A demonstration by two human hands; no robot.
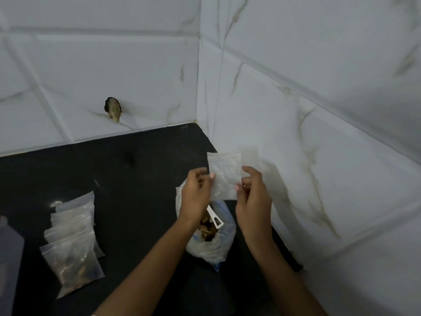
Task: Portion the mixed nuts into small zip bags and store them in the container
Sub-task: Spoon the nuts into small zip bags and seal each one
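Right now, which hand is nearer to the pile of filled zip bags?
Left. The left hand pinches the left edge of the empty bag, on the side toward the pile of filled zip bags; the right hand holds the opposite edge, farther away.

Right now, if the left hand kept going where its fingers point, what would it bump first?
The left hand pinches the small zip bag; going on, it would probably meet the right hand, though depth is unclear.
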